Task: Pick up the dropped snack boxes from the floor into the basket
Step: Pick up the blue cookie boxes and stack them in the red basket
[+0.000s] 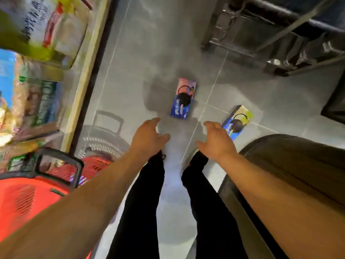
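Fingers point(209, 125) of both hands hang loosely spread, holding nothing. Pink-and-blue snack box point(183, 98) lies flat on the floor just ahead of the left hand point(149, 135), long axis pointing away. Yellow-and-blue snack box point(238, 121) lies just beside the right hand point(216, 141). Red basket point(24, 195) stands at left.

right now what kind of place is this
Most likely a shop aisle: packaged goods on shelves at the left, a red shopping basket on the tiled floor, and two snack boxes lying there.
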Action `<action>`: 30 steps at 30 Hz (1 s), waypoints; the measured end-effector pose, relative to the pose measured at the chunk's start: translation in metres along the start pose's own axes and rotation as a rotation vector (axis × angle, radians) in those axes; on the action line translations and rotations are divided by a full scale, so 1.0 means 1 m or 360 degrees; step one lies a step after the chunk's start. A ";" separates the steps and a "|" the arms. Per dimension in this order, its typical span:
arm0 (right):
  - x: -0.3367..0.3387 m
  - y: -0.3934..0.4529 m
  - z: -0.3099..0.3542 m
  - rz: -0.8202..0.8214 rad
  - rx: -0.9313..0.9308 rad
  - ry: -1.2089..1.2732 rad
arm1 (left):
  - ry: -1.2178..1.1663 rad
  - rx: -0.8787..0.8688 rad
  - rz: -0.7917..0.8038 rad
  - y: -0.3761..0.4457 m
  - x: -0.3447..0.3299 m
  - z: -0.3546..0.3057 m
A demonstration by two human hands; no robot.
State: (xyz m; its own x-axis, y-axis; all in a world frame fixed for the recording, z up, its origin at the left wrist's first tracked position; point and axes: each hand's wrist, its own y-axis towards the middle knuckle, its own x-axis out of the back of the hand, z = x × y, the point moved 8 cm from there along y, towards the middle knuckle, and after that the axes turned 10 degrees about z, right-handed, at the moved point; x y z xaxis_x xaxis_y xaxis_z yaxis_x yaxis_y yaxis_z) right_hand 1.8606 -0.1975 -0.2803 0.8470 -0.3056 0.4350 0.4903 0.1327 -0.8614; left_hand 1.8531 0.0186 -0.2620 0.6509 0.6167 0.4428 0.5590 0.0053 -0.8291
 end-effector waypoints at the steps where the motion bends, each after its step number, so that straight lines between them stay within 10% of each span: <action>1: -0.012 0.025 -0.003 0.0014 -0.0023 0.0021 | -0.0015 0.0020 0.0024 0.024 -0.008 0.010; 16: -0.142 0.341 -0.063 -0.0082 -0.0211 0.0909 | -0.0382 0.0046 0.0197 0.345 -0.138 0.099; 30: -0.136 0.299 -0.057 -0.0121 -0.0159 0.1096 | -0.1328 0.0193 0.0169 0.295 -0.147 0.096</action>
State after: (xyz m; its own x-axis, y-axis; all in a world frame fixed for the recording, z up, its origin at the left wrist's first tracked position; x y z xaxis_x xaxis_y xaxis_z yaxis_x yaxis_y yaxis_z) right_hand 1.8799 -0.1702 -0.6118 0.4716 -0.8431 0.2583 0.4939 0.0099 -0.8694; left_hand 1.8732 0.0049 -0.6047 0.0783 0.9969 0.0035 0.4263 -0.0303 -0.9041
